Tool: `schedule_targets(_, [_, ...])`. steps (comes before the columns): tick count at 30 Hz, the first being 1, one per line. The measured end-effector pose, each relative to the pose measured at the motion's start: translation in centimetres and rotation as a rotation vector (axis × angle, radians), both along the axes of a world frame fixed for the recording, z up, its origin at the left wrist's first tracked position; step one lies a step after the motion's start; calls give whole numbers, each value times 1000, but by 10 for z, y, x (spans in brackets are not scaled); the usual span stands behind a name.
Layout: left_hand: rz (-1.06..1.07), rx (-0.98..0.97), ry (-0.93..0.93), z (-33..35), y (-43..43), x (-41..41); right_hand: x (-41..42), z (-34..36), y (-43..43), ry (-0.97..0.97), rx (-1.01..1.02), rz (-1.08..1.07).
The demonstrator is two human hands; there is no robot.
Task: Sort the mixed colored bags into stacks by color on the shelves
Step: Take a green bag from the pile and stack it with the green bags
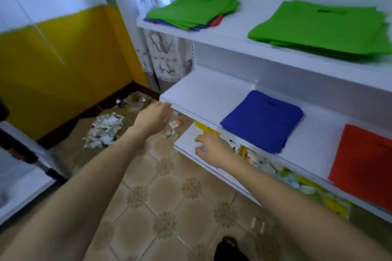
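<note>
On the top shelf point(229, 36) lies a mixed stack point(193, 11) with green bags on top and blue and red edges showing underneath. To its right sits an all-green stack point(322, 27). The middle shelf point(197, 93) carries a blue stack point(265, 118) and a red stack point(367, 165) at the right edge. My left hand point(153, 117) hovers empty with loosely curled fingers at the middle shelf's left front corner. My right hand point(212, 148) reaches over the bottom shelf point(186, 140), fingers relaxed, holding no bag.
Small colourful packets point(297, 180) fill the bottom shelf under the middle one. Torn paper scraps point(104, 131) and litter lie on the tiled floor near a yellow wall panel point(63, 74). A patterned curtain point(163, 57) hangs left of the shelves. A dark shoe point(229, 250) shows below.
</note>
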State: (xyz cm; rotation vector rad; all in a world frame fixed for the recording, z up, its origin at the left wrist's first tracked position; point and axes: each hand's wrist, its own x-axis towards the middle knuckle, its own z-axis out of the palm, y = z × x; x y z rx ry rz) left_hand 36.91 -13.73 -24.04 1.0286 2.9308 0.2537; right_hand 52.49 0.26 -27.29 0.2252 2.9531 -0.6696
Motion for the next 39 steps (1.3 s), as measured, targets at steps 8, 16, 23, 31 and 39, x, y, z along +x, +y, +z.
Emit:
schedule_targets(8, [-50, 271, 236, 125, 28, -121, -149, 151, 35, 304, 32, -120])
schedule_targets(16, [-183, 248, 235, 162, 71, -252, -276, 208, 119, 454, -2, -434])
schedule_targets(23, [-252, 171, 135, 161, 117, -352, -324, 194, 151, 294, 107, -648])
schedule_targets(31, [-394, 38, -10, 154, 172, -407, -343, 182, 150, 127, 67, -922])
schedule_targets(39, [-662, 148, -58, 148, 169, -439, -342, 184, 124, 234, -38, -1168])
